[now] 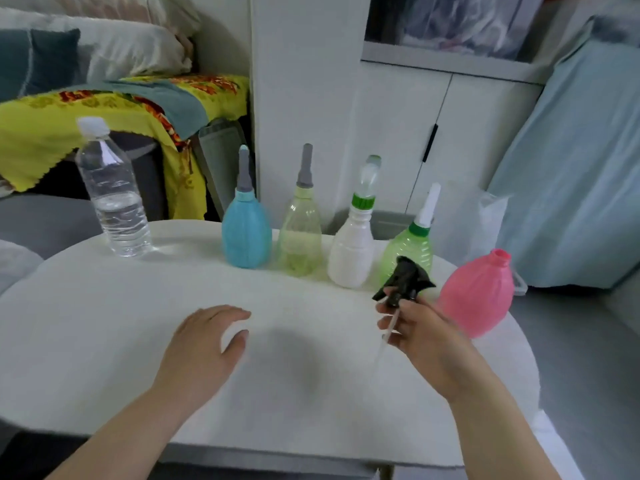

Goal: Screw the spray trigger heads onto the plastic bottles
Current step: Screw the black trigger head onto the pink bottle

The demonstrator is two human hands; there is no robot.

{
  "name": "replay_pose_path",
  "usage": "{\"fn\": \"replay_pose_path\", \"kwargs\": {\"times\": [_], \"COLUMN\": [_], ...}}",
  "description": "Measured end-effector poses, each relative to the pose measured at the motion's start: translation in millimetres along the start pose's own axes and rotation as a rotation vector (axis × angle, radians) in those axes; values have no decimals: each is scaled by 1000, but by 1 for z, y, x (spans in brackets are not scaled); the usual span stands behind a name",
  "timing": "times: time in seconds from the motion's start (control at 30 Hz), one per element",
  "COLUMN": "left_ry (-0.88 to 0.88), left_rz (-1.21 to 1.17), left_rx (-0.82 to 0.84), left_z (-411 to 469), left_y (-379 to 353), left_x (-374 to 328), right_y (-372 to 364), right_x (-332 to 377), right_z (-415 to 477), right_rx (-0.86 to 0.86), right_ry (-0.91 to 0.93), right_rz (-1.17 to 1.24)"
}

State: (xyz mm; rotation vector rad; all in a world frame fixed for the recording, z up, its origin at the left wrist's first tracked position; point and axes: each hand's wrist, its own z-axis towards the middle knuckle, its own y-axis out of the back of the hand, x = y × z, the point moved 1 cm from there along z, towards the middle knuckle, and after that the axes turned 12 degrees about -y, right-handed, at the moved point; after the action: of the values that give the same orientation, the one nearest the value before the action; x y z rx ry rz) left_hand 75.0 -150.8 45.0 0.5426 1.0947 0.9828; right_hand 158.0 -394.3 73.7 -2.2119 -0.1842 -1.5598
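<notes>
My right hand [420, 332] holds a black spray trigger head [405, 282] by its collar, with its thin clear dip tube [388, 332] hanging down past my fingers. Just to its right a pink bottle [476, 294] leans on the table with an open neck. My left hand [202, 344] hovers over the white table [104, 341] with fingers apart and nothing in it. Behind stand a blue bottle [246, 233], a pale yellow-green bottle [300, 237], a white bottle [351, 251] and a green ribbed bottle [410, 249], each with a cap or nozzle on top.
A clear water bottle [112, 195] with a white cap stands at the table's back left. White cabinet doors [398, 133] rise behind the table. A yellow patterned cloth [52, 133] drapes over furniture at left, and pale blue fabric [571, 168] hangs at right.
</notes>
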Motion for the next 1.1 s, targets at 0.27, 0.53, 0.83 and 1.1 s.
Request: {"fn": "replay_pose_path", "kwargs": {"times": [0.27,0.53,0.83,1.1], "left_ry": [-351,-354,-250,-310], "left_rz": [-280,-412,-660,-684], "left_rx": [76,56,141,48], "left_z": [80,154,175,145], "left_y": [-76,-144,-167,-119], "left_x": [-143,-215,-235,-213], "right_y": [115,177,195,188], "right_x": [13,12,12,11], "right_z": [-19,-47,-50,-52], "right_rx": [-177,-208,-393,-401], "right_ry": [80,88,119,168], "right_rz": [180,280,350,357]}}
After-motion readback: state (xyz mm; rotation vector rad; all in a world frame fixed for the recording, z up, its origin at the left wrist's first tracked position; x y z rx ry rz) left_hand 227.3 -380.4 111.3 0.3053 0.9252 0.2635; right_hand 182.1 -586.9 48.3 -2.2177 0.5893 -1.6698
